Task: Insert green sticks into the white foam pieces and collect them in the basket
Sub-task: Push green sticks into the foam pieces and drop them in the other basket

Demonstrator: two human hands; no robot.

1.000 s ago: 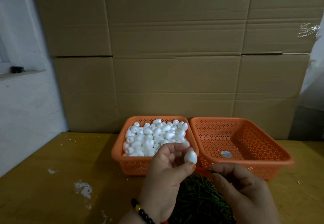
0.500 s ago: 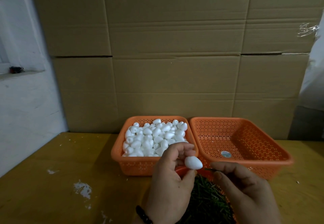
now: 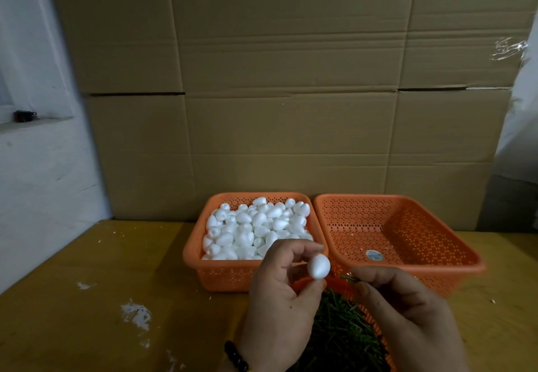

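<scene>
head | left grip (image 3: 283, 284) pinches foam piece (image 3: 319, 266) | stick (image 3: 348, 277) just right

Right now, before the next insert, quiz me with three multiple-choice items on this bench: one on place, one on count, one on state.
1. Where is the heap of loose white foam pieces?
A. left orange basket
B. right orange basket
C. bare table

2. How many orange baskets stand side by side at the cardboard?
A. one
B. two
C. four

3. What does the left hand hold?
A. nothing
B. a green stick
C. one foam piece

Key: 1 A, the left orange basket is full of them; 2 B, it stands beside the right orange basket; 3 C, it pinches the foam piece, while the right hand pinches the green stick.
</scene>
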